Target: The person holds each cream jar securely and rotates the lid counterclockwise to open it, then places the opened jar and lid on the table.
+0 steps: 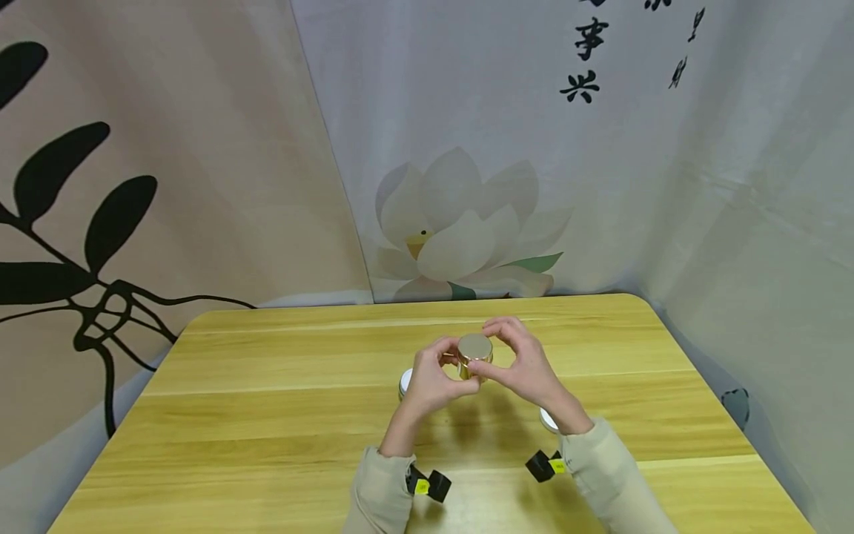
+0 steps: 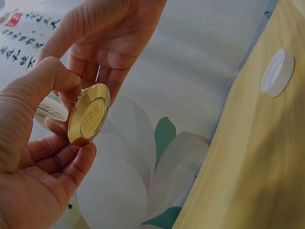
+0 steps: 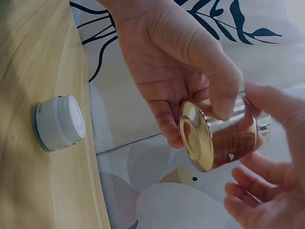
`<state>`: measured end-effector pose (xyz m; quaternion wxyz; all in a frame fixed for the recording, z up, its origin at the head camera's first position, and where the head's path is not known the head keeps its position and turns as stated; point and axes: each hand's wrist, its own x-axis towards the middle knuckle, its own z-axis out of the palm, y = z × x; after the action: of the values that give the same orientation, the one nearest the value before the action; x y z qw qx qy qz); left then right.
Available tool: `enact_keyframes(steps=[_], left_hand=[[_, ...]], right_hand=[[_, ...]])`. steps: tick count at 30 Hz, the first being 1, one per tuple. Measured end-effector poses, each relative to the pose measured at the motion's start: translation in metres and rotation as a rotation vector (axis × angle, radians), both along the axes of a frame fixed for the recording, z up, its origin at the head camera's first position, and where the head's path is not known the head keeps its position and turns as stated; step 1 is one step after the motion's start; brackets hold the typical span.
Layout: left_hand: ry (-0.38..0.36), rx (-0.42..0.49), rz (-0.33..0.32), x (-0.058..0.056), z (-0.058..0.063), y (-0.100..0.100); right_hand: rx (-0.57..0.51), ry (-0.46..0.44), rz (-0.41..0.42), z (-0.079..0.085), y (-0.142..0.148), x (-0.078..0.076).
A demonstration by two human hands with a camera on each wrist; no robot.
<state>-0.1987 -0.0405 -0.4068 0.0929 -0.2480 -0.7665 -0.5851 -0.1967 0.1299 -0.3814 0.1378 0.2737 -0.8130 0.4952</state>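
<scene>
A shiny gold cosmetic jar (image 1: 475, 350) is held above the table between both hands, its flat round top up in the head view. My left hand (image 1: 432, 380) grips it from the left, thumb and fingers curled round its lower part. From the other side my right hand (image 1: 523, 363) pinches the upper part between thumb and fingers. The stepped gold base (image 2: 91, 116), with small raised lettering, faces the left wrist view. In the right wrist view the gold body (image 3: 231, 138) shows between my left thumb and my right fingers (image 3: 267, 171).
A white jar (image 3: 58, 123) stands on the wooden table (image 1: 267, 430), partly hidden behind my left hand in the head view. At the right lies a white lid (image 2: 277, 72), partly covered by my right wrist in the head view. Printed cloth hangs behind the table.
</scene>
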Motion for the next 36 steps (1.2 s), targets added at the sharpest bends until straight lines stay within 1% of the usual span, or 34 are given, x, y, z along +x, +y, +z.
enact_keyframes(steps=[3, 4, 6, 7, 8, 13, 15, 17, 20, 23, 25, 27, 31, 34, 36], left_hand=[[-0.006, 0.006, 0.002, -0.009, -0.015, 0.001], [-0.005, 0.012, -0.001, -0.010, -0.017, 0.000], [0.000, 0.020, -0.006, -0.011, -0.019, 0.000], [0.004, 0.023, -0.008, -0.011, -0.019, 0.000], [0.009, 0.024, -0.009, -0.011, -0.019, 0.000], [0.017, 0.015, -0.002, -0.011, -0.019, 0.001], [0.013, 0.010, 0.001, -0.011, -0.019, 0.001], [0.004, 0.006, -0.001, -0.011, -0.020, 0.000], [-0.014, 0.007, -0.001, -0.011, -0.021, -0.001], [-0.020, 0.011, 0.001, -0.010, -0.021, -0.001], [-0.017, 0.016, -0.001, -0.011, -0.021, -0.001], [-0.011, 0.019, -0.006, -0.011, -0.021, -0.001], [-0.003, 0.015, -0.012, -0.010, -0.021, -0.001], [-0.001, 0.009, -0.010, -0.011, -0.021, -0.001], [-0.002, 0.007, -0.009, -0.011, -0.021, -0.001]], right_hand=[[0.020, 0.017, 0.039, -0.011, 0.005, -0.007], [0.028, 0.022, 0.052, -0.015, 0.007, -0.009], [0.040, 0.035, 0.072, -0.017, 0.009, -0.011], [0.042, 0.034, 0.070, -0.018, 0.009, -0.011], [0.037, 0.022, 0.063, -0.017, 0.009, -0.011], [-0.015, -0.063, 0.002, 0.005, 0.000, 0.003], [-0.026, -0.070, -0.008, 0.005, -0.001, 0.003], [-0.020, -0.047, -0.004, -0.005, 0.002, -0.003], [0.010, 0.011, 0.032, -0.019, 0.007, -0.011], [0.039, 0.051, 0.075, -0.020, 0.009, -0.012], [0.053, 0.045, 0.074, -0.020, 0.008, -0.012], [0.045, 0.015, 0.044, -0.019, 0.007, -0.011], [-0.011, -0.048, -0.015, -0.020, 0.003, -0.012], [-0.050, -0.055, -0.019, -0.023, 0.002, -0.013], [-0.042, -0.042, -0.014, -0.023, 0.003, -0.013]])
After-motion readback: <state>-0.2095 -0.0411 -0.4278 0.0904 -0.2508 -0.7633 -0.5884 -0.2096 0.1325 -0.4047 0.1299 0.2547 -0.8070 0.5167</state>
